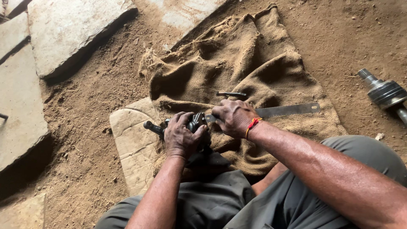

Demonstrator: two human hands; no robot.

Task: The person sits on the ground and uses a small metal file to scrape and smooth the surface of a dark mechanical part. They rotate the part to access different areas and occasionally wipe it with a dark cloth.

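Fingers of the left hand (183, 136) curl tight around a black greasy metal joint part (196, 124) at the near edge of the brown burlap sack (254, 63). Right hand (234, 118) fingers clamp a long flat grey metal blade (286, 110), lying across the sack's near edge.

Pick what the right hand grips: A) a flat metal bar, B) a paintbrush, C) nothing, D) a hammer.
A: the right hand closes on a flat metal bar that lies across the burlap sack, its near end meeting the dark metal part under the left hand.
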